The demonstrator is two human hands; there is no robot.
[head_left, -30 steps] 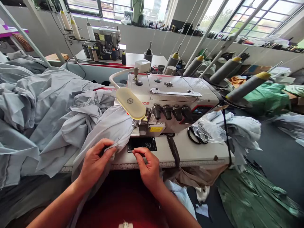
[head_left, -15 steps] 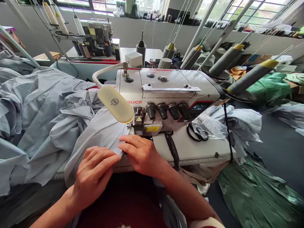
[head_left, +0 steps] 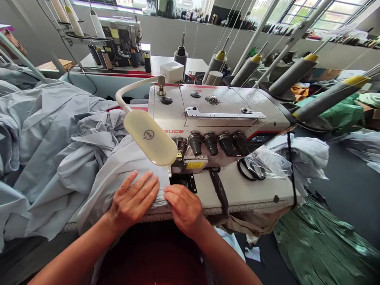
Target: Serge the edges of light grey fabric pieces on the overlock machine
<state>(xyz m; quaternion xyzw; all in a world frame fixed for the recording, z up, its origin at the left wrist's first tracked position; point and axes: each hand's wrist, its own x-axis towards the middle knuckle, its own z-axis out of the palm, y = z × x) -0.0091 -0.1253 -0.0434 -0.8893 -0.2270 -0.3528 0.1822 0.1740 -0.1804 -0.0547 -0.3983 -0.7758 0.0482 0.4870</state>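
Light grey fabric (head_left: 113, 174) spreads over the left of the sewing table and runs up to the needle area of an overlock sewing machine (head_left: 219, 107). My left hand (head_left: 135, 198) lies flat on this fabric with its fingers stretched toward the machine. At the fabric's right edge, just in front of the needle area, my right hand (head_left: 184, 206) pinches the cloth between thumb and fingers. A pale oval lamp head (head_left: 150, 136) on a bent arm covers part of the needle area, so the presser foot is hidden.
Grey thread cones (head_left: 293, 75) stand behind the machine at the right. A clear plastic bag (head_left: 268, 162) and black scissors handles (head_left: 249, 170) lie on the table's right side. Green fabric (head_left: 323, 237) is heaped on the floor. A second machine (head_left: 121, 39) stands behind.
My left hand has gone from a bent-finger grip at the fabric edge to lying flat on it. My right hand has drawn back slightly, toward me, and pinches the edge.
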